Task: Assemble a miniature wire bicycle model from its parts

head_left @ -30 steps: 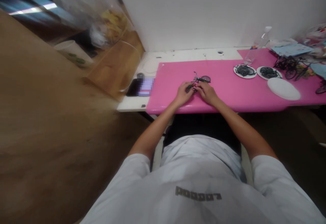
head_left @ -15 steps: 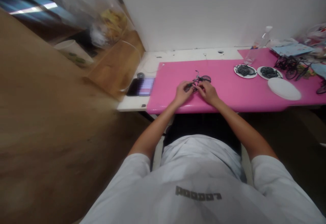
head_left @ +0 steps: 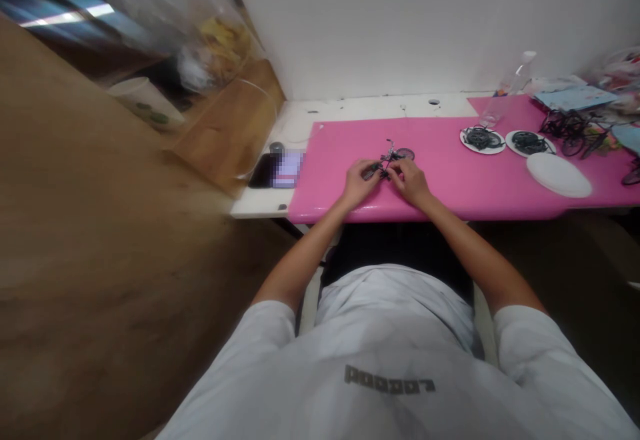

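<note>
A small black toy bicycle (head_left: 391, 155) is on the pink mat (head_left: 440, 190) in front of me, with a wheel showing to the right and the handlebar pointing away. My left hand (head_left: 361, 181) is closed on its left end, by the other wheel. From the right, my right hand (head_left: 409, 180) pinches at the middle of the bicycle, close to the left fingertips. Whether a separate small part is between those fingers is too small to tell.
Two white plates of black parts (head_left: 483, 140) and a stack of white plates (head_left: 559, 175) are at right. Behind them stand a clear bottle (head_left: 510, 90) and several toy bicycles (head_left: 570, 130). A phone (head_left: 275, 171) lies left of the mat, near a wooden board (head_left: 225, 127).
My right fingertips have shifted slightly at the bicycle's middle, and a little more of the frame shows between my hands. The left hand holds its place.
</note>
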Demonstrator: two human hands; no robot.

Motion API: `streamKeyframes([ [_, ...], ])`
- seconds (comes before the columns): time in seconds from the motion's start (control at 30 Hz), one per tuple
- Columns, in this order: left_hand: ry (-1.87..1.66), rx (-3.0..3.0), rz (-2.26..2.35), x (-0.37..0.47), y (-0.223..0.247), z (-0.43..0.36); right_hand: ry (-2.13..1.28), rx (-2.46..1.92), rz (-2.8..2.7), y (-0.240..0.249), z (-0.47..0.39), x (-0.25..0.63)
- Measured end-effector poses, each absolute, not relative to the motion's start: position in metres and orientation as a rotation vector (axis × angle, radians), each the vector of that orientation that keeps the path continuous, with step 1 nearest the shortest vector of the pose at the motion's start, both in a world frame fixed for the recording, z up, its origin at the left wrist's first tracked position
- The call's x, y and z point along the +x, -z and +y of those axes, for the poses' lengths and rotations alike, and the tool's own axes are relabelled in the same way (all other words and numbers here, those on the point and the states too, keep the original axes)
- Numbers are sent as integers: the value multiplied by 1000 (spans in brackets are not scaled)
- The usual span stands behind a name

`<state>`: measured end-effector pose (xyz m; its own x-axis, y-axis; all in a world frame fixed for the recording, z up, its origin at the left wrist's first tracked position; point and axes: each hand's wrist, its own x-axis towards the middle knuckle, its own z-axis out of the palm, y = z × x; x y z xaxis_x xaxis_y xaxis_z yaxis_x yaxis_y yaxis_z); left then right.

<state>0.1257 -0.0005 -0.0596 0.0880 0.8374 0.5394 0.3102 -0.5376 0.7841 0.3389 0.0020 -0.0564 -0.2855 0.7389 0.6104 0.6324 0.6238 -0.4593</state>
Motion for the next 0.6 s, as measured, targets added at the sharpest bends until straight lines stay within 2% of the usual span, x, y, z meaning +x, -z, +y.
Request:
streamKeyframes([
  [0.6,-1472,1894,1148,124,66,5,-177,-1103,-1966,55,2,339],
])
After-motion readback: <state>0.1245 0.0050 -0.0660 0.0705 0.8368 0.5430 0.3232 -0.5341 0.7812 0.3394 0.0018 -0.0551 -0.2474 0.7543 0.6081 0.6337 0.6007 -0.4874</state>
